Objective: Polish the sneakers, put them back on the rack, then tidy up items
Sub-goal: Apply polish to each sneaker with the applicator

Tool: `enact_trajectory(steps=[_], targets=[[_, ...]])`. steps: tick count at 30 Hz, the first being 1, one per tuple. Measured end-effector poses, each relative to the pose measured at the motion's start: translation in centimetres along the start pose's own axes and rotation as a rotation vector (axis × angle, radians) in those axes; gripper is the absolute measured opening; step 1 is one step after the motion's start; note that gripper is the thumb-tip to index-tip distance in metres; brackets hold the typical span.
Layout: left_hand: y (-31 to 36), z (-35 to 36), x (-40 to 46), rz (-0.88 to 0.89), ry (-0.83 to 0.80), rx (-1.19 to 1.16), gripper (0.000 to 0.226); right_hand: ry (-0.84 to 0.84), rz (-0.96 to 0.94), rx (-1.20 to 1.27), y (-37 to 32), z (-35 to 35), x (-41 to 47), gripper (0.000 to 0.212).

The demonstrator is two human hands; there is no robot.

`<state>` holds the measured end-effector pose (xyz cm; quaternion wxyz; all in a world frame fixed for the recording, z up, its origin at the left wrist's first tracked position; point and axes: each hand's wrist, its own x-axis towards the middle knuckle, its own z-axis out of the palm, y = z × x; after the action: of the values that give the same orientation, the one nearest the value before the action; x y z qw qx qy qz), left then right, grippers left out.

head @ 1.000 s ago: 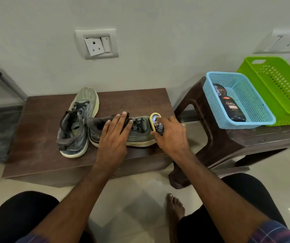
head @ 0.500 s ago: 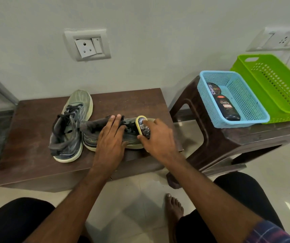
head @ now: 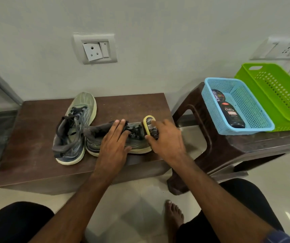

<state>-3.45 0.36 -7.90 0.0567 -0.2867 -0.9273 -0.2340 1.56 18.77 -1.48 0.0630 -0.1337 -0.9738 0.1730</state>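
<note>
left hand [head: 116,142] flat, pinning sneaker [head: 132,137] | right hand [head: 165,137] gripping polish sponge [head: 150,126] at toe | upper soft, light, yielding; best steadied midfoot

Single head-worn wide-angle view, facing forward and down, close above low table [head: 35,137]

- Near sneaker [head: 137,141]: grey with a pale yellow-green sole, lying across the table [head: 35,137], toe to the right, laces dark.
- Far sneaker [head: 74,130]: same pair, upright, toe pointing at the wall, its heel just beside the near sneaker's heel.
- Polish sponge [head: 149,126]: yellow-edged with a dark labelled top, resting on the near sneaker's toe.
- Two dark polish containers [head: 232,114] lie in the blue basket [head: 246,130].
</note>
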Motion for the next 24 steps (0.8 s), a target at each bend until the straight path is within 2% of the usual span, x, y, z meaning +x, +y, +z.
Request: enact_trajectory(steps=[3, 9, 11, 14, 16, 21, 24], targets=[[0.1, 0.0, -0.1, 0.022, -0.001, -0.001, 0.057, -0.053, 0.02, -0.031, 0.4, 1.0, 0.3, 0.055], [-0.1, -0.2, -0.2, 0.028, 0.013, -0.023, 0.054, 0.08, 0.264, -0.015, 3.5, -1.1, 1.4, 0.05], [0.0, -0.1, -0.1, 0.025, 0.011, -0.021, 0.054, 0.09, 0.225, 0.013, 2.7, -1.4, 0.9, 0.051], [0.0, 0.1, -0.1, 0.024, 0.02, -0.022, 0.056, -0.019, 0.027, -0.023, -0.1, 0.3, -0.6, 0.052], [0.1, 0.2, -0.1, 0.045, 0.022, -0.024, 0.056, -0.077, -0.019, -0.069, -0.6, 1.7, -0.9, 0.054], [-0.1, -0.1, -0.4, 0.064, 0.026, -0.052, 0.051, -0.001, 0.219, -0.077, 2.6, -0.3, 1.4, 0.052], [-0.3, -0.1, -0.4, 0.053, 0.029, -0.074, 0.052, 0.057, 0.223, -0.044, 2.3, -1.2, 1.2, 0.052]])
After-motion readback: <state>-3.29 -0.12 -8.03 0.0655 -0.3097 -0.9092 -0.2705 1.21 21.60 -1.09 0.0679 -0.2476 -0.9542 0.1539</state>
